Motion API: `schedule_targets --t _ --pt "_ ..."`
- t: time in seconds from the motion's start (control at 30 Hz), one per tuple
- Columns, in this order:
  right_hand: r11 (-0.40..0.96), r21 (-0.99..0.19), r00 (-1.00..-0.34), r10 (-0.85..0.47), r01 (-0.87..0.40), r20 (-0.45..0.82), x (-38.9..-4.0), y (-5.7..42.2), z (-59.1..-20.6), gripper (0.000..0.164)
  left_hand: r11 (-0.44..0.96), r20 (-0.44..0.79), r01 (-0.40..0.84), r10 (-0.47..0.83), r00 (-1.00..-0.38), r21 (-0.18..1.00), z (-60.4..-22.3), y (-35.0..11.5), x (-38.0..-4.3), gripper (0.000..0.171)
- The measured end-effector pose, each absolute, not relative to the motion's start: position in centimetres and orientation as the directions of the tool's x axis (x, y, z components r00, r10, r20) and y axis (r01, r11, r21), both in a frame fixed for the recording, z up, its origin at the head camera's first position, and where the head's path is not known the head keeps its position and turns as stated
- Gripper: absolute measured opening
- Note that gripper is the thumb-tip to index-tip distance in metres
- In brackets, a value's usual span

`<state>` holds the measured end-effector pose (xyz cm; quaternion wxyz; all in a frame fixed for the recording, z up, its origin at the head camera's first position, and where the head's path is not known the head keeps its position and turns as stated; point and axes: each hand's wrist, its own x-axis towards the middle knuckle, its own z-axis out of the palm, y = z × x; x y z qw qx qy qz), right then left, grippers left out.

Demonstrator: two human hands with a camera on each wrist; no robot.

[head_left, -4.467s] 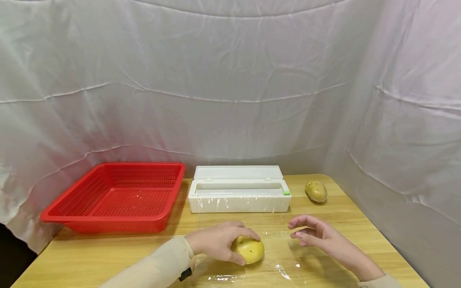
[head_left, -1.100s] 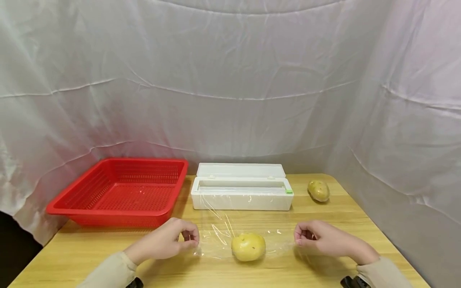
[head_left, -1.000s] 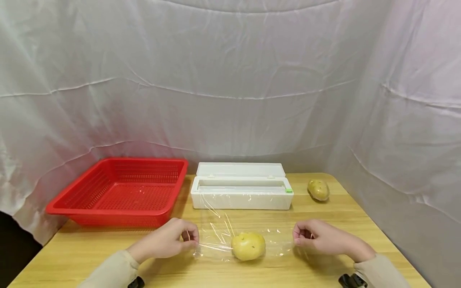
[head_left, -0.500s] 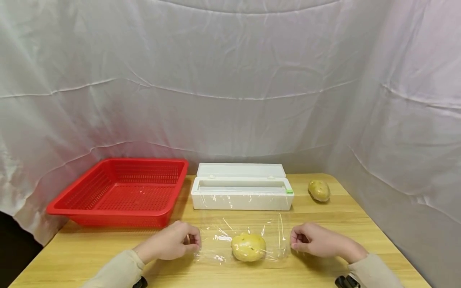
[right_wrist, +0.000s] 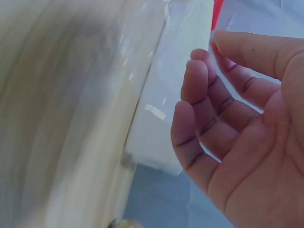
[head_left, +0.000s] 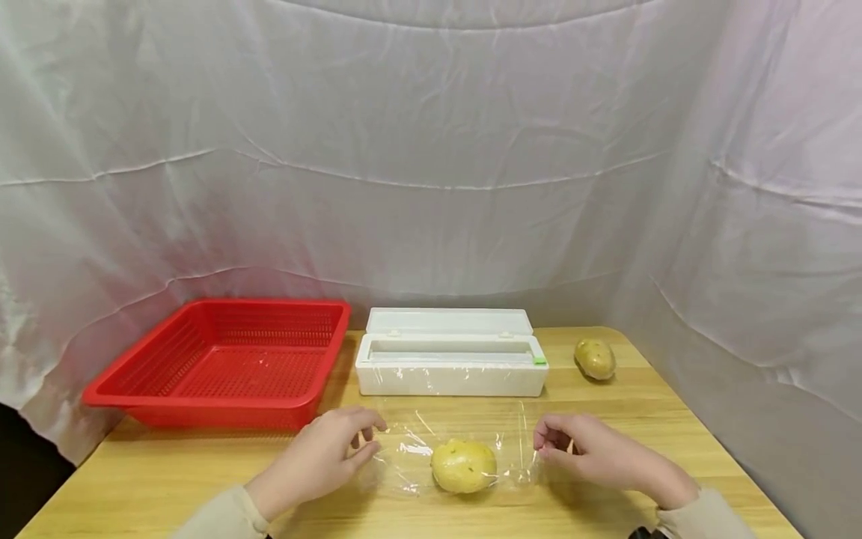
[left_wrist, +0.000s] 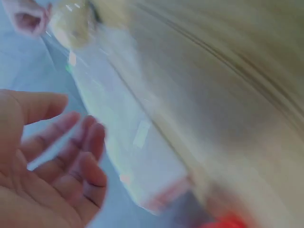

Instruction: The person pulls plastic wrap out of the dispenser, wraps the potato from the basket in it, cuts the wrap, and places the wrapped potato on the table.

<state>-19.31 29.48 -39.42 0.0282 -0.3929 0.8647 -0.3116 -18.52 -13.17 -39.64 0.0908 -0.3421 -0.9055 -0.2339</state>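
In the head view a yellow potato (head_left: 463, 466) lies on the wooden table under clear plastic wrap (head_left: 420, 430), whose creases shine around it. My left hand (head_left: 323, 457) is left of the potato at the wrap's edge; the left wrist view shows its fingers and thumb spread apart, holding nothing. On the opposite side, my right hand (head_left: 592, 453) has thumb and index fingertips together at the wrap's right edge, pinching it. The other fingers of the right hand (right_wrist: 237, 114) curl loosely in the right wrist view.
Behind the potato stands a white wrap dispenser (head_left: 451, 378) with its lid raised and a green slider (head_left: 539, 361). A red plastic basket (head_left: 222, 408) is at the back left. Another potato (head_left: 595, 359), wrapped in film, lies back right. Grey curtains (head_left: 431, 187) enclose the table.
The left hand held the potato earlier, then both hands pinched the film and brought it over the potato. Now the left fingers have spread apart and released the wrap.
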Motion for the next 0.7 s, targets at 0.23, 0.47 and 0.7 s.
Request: schedule_targets --t 0.23,0.47,0.7 --pt "0.423 -0.428 -0.57 -0.759 -0.799 0.314 -17.3 26.0 -39.1 0.011 0.398 0.416 0.917 0.841 -0.348 -0.038 -39.4 -9.7 -15.8 0.029" --pt "0.485 -0.3 -0.563 -0.771 -0.822 0.297 -16.0 24.2 -39.8 0.029 0.38 0.358 0.908 0.884 -0.299 -0.179 -40.7 -8.4 -15.7 0.049" --pt "0.511 -0.269 -0.575 -0.762 -0.817 0.298 -15.9 24.1 -40.2 0.032 0.433 0.332 0.894 0.865 -0.376 -0.116 -41.1 -8.3 -16.0 0.056"
